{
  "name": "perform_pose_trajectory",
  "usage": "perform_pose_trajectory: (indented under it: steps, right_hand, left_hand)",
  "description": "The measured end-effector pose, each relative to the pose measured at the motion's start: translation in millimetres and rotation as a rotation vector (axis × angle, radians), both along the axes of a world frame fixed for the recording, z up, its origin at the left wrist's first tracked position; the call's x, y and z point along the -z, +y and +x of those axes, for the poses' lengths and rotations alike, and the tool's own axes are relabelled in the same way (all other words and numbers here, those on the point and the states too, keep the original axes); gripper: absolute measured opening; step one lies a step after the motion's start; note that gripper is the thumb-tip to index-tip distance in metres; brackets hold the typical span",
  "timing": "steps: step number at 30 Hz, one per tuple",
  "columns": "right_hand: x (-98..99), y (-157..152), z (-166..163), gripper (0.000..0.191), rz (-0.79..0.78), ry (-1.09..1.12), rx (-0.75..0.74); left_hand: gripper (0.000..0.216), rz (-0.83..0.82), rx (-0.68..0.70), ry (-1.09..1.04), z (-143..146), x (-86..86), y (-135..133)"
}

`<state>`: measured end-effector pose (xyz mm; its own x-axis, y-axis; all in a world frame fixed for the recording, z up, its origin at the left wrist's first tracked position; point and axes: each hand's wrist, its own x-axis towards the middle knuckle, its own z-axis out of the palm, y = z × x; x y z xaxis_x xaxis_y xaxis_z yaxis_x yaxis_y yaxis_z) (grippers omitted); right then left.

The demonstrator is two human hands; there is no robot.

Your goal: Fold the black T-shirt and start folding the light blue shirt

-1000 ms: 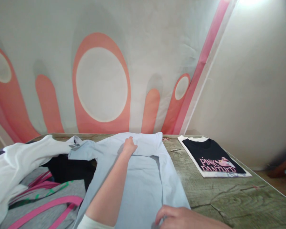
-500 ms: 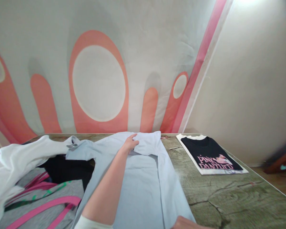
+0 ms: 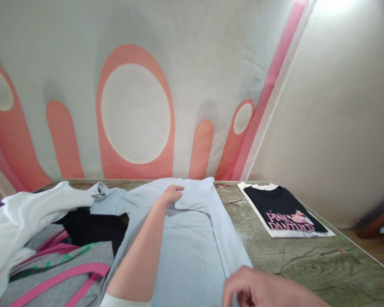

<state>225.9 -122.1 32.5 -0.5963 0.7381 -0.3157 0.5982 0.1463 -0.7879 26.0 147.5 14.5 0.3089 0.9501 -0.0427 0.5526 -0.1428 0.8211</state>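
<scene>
A light blue shirt (image 3: pixel 188 247) lies spread on the table, its right side folded inward with the sleeve laid across the top. My left hand (image 3: pixel 172 194) rests on the folded part near the collar, fingers stretched out to the right. At the lower right, my right hand (image 3: pixel 259 288) is over the shirt's right edge with its fingers curled. Its fingertips are partly cut off by the frame, so what they grip, if anything, is hidden.
Left of the shirt is a loose heap: a white garment (image 3: pixel 28 209), a black one (image 3: pixel 92 228) and a grey one with pink straps (image 3: pixel 67 260). A folded black T-shirt (image 3: pixel 275 202) lies on white cloth at the right of the wooden table (image 3: pixel 348 264). A wall stands behind.
My right hand has come up into view from the bottom edge, its fingers now curled. My left hand has shifted slightly left and down, its fingers closer together.
</scene>
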Motion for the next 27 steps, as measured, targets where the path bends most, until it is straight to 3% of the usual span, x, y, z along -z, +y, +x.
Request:
perform_pose_trajectory:
  steps: [4, 6, 9, 13, 17, 22, 24, 25, 27]
  right_hand:
    - [-4.5, 46, 4, 0.024, 0.437, 0.040, 0.311]
    - [3.9, 76, 9, 0.028, 0.615, -0.008, 0.332]
    - [23.2, 119, 15, 0.042, 0.745, -0.193, 0.357]
    - [45.1, 150, 17, 0.056, 0.725, -0.427, 0.372]
    - [53.0, 152, 17, 0.061, 0.678, -0.476, 0.357]
    - [54.3, 152, 19, 0.064, 0.669, -0.487, 0.344]
    - [55.2, 153, 19, 0.064, 0.670, -0.496, 0.339]
    - [55.7, 153, 19, 0.064, 0.674, -0.500, 0.338]
    - [56.3, 153, 19, 0.063, 0.689, -0.503, 0.336]
  left_hand:
    - [0.051, 0.053, 0.019, 0.035, -2, 1.7, 0]
    - [0.051, 0.079, 0.047, 0.038, -3, -0.3, 1]
    - [0.050, 0.111, 0.108, 0.074, -6, -3.4, 3]
    - [0.045, 0.068, 0.071, 0.259, -12, -1.3, 5]
    - [0.031, 0.053, -0.013, 0.381, -18, 1.1, 8]
    - [0.038, 0.229, -0.156, 0.463, 1, -3.6, 8]
    - [0.043, 0.360, -0.087, 0.432, 24, -4.4, 9]
    - [0.045, 0.432, 0.023, 0.396, 39, -4.3, 10]
    - [0.045, 0.442, 0.118, 0.381, 71, -3.3, 16]
